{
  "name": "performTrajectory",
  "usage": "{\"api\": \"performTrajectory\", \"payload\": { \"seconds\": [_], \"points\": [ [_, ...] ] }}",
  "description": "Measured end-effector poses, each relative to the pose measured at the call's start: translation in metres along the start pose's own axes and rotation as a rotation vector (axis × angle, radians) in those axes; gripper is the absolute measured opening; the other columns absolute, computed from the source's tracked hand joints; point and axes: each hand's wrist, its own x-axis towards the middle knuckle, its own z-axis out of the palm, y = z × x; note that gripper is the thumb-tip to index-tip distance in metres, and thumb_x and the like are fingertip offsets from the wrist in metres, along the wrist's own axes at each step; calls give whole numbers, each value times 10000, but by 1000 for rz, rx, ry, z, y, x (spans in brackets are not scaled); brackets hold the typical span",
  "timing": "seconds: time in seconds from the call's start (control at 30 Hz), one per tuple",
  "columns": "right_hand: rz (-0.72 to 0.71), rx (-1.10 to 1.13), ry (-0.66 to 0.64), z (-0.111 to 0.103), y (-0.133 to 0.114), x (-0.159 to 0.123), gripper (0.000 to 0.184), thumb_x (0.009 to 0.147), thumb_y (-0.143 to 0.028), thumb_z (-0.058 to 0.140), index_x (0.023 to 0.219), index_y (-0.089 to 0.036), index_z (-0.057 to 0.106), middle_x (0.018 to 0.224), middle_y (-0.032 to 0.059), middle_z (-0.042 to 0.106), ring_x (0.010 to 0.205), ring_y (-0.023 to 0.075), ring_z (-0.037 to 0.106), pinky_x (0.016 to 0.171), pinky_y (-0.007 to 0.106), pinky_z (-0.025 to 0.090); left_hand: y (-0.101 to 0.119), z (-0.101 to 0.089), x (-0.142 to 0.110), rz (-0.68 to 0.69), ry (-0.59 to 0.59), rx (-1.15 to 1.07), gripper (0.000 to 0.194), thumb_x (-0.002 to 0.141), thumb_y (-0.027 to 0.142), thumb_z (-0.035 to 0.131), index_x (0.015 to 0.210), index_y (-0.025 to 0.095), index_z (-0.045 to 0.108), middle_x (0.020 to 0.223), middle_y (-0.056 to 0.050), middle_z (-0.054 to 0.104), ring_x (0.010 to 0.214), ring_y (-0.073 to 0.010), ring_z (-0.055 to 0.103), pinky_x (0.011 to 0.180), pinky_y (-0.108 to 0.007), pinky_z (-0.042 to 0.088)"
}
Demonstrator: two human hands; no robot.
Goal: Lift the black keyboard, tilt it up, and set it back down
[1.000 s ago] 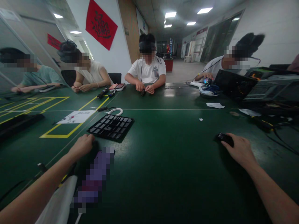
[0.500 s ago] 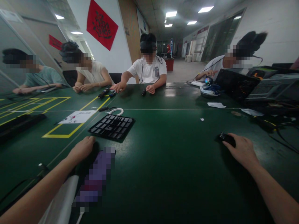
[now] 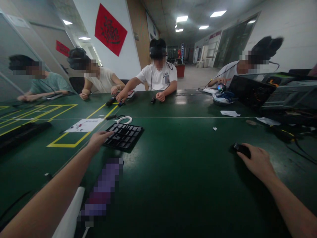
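My left hand [image 3: 98,139] reaches forward over the green table [image 3: 173,165], fingers stretched out and touching the near left edge of a black compartment tray [image 3: 123,136]. It holds nothing. My right hand [image 3: 256,161] rests on the table at the right, fingers laid over a small black object [image 3: 240,148] whose far end sticks out beyond the fingertips. A blurred purple flat thing [image 3: 104,188] lies near my left forearm.
A white cable loop [image 3: 124,119] and a printed sheet [image 3: 84,125] inside yellow floor-tape lines lie beyond the tray. Several other people sit round the far side with small black parts. Dark equipment cases [image 3: 284,92] and cables crowd the right edge.
My left hand has moved forward from beside the purple thing to the tray's edge and opened out. My right hand has stayed put. The person opposite has reached an arm out sideways.
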Motion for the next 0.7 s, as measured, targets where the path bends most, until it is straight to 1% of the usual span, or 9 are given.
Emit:
{"api": "performTrajectory", "payload": {
  "seconds": [0.07, 0.13, 0.17, 0.23, 0.4, 0.5, 0.6, 0.63, 0.7],
  "points": [
    [3, -1, 2, 1, 1, 0, 550, 758, -475, 422, 1140, -103, 558, 1056, 177, 646, 1051, 346, 538, 960, 495, 390, 1, 10, 8, 89, -77, 446, 381, 658, 404, 718, 808, 64, 634, 673, -56, 592, 695, -201, 519, 567, -239, 342],
    [6, 1, -2, 2, 3, 0, 541, 766, -475, 429, 1151, -115, 551, 1064, 173, 644, 1058, 353, 530, 937, 506, 402, 3, 19, 15, 169, -166, 853, 498, 686, 524, 652, 867, 61, 637, 804, -120, 632, 793, -259, 556, 607, -272, 360],
    [8, 3, -5, 3, 3, 0, 534, 767, -473, 435, 1151, -121, 551, 1064, 171, 645, 1059, 355, 528, 925, 510, 407, 4, 23, 18, 180, -199, 956, 507, 703, 542, 620, 865, 62, 639, 852, -149, 641, 823, -280, 568, 622, -285, 370],
    [10, 7, -8, 3, 3, 0, 520, 767, -468, 443, 1143, -126, 554, 1059, 171, 646, 1051, 354, 533, 916, 512, 412, 7, 29, 20, 159, -246, 1046, 462, 728, 531, 584, 802, 80, 647, 879, -179, 652, 841, -300, 591, 640, -299, 387],
    [33, 62, -16, -2, -1, 0, 529, 758, -453, 445, 1142, -108, 562, 1081, 180, 635, 1088, 361, 509, 961, 521, 376, 11, 31, 12, 208, -222, 1038, 370, 755, 473, 546, 657, 129, 639, 772, -177, 659, 792, -311, 620, 641, -321, 408],
    [66, 169, -23, -10, -17, -1, 539, 723, -446, 479, 1132, -107, 574, 1094, 179, 625, 1100, 362, 497, 970, 528, 363, 20, 34, -4, 280, -153, 923, 343, 747, 464, 559, 741, 137, 663, 800, -151, 661, 839, -312, 615, 671, -323, 420],
    [61, 356, -61, -24, -58, -8, 532, 727, -460, 500, 1153, -148, 567, 1123, 155, 605, 1087, 334, 507, 930, 517, 400, 37, 47, -40, 389, -69, 739, 370, 739, 448, 581, 914, 131, 659, 924, -137, 649, 932, -296, 586, 755, -329, 429],
    [58, 435, -101, -30, -76, -13, 526, 734, -466, 508, 1171, -176, 558, 1162, 140, 586, 1111, 326, 496, 927, 510, 407, 43, 54, -58, 421, -73, 656, 385, 743, 441, 579, 959, 131, 650, 941, -129, 641, 931, -284, 581, 772, -333, 430],
    [23, 628, -240, -41, -115, -28, 508, 754, -459, 520, 1197, -212, 536, 1218, 119, 553, 1116, 295, 510, 929, 485, 422, 51, 69, -100, 444, -148, 449, 397, 752, 431, 571, 1013, 138, 632, 908, -103, 627, 869, -257, 581, 753, -337, 438]
  ]
}}
